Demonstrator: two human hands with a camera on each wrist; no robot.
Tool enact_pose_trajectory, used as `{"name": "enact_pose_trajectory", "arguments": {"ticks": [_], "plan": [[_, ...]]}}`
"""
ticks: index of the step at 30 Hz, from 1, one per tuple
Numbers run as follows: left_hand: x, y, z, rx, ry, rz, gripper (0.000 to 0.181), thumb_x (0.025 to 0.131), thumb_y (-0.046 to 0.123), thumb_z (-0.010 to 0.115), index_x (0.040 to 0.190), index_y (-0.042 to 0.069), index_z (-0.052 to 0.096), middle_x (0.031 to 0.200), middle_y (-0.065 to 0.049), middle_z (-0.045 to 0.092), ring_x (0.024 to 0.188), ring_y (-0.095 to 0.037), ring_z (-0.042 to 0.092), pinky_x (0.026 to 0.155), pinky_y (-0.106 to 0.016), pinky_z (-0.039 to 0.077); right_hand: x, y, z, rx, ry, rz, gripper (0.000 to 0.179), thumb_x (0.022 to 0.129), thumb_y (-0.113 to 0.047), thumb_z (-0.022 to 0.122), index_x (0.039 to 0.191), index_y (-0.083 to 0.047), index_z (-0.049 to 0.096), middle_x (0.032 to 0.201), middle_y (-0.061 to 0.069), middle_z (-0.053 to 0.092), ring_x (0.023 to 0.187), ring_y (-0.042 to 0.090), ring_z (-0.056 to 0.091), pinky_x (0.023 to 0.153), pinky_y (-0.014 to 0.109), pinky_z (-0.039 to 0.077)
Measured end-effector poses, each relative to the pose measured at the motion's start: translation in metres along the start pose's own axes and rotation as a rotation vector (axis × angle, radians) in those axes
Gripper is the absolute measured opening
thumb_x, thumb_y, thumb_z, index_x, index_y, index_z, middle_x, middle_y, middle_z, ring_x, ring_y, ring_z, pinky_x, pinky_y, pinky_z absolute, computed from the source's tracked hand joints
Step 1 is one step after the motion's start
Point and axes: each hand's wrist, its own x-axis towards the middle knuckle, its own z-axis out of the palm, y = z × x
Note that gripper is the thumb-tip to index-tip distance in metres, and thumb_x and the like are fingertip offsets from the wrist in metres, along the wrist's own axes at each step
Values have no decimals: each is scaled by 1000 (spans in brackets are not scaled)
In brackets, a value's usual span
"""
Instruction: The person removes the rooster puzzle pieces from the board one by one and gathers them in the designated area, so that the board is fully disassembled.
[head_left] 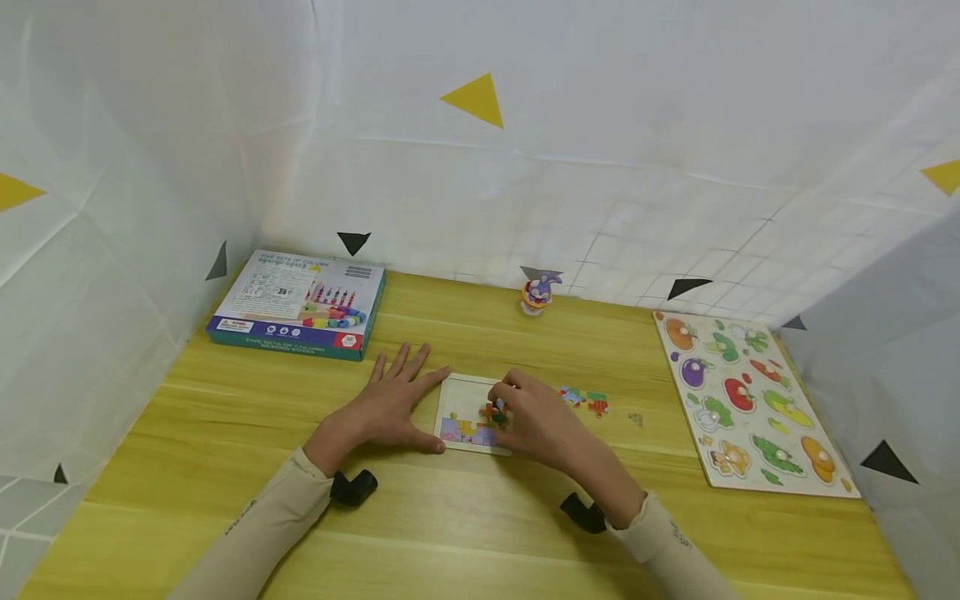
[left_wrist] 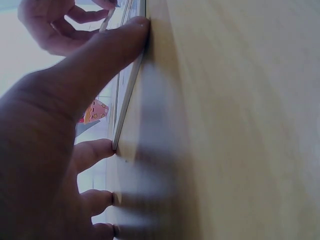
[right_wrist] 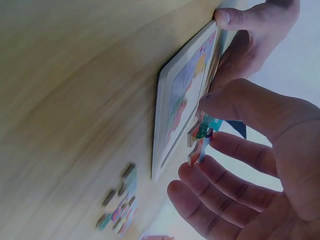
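Note:
A wooden puzzle tray point(head_left: 463, 388) lies on the table, its near side filled with jigsaw pieces point(head_left: 459, 430). My left hand point(head_left: 390, 406) is flat at the tray's left side, fingers spread, with thumb and index finger touching the edge. Over the right part of the tray, my right hand point(head_left: 542, 417) pinches a colourful jigsaw piece point(right_wrist: 202, 131) between thumb and fingers. The piece is tilted above the tray in the right wrist view. Just right of that hand lie several loose jigsaw pieces point(head_left: 585, 399).
At the back left is a boxed bead set point(head_left: 296, 304). A purple rabbit toy point(head_left: 538, 293) stands by the back wall. To the right lies a vegetable peg board point(head_left: 753, 404). White sheeting point(head_left: 480, 200) encloses the table.

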Motion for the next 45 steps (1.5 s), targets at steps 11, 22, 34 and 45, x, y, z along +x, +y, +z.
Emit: {"name": "enact_pose_trajectory", "arguments": {"ticks": [11,22,34,45], "plan": [[0,0,0,-19,4,-3,110,72,71,75,160,22,29,166,-18,1,149,-44,-7,114,-67,-3,-17,16,-5,13,20,14,30,76,-8,79,104,-5,70,101,7,61,80,15,60,65,27,51],[2,-2,-1,-19,8,3,110,72,72,75,159,21,30,166,-19,2,149,-45,-6,113,-68,-4,-28,29,-9,3,30,40,32,74,-7,82,104,-4,71,99,7,61,76,13,56,65,29,51],[1,-1,1,-16,1,8,110,73,71,75,159,20,30,166,-20,3,149,-47,-5,113,-69,-2,-48,44,-15,-12,52,94,40,71,-11,86,108,-5,72,102,7,61,82,18,61,69,37,54],[1,-1,1,-8,7,1,110,72,72,75,160,21,29,166,-19,3,149,-45,-5,114,-68,-2,-61,57,-13,-42,65,122,31,73,-13,85,102,-8,74,94,3,58,75,12,55,63,31,51]]}}
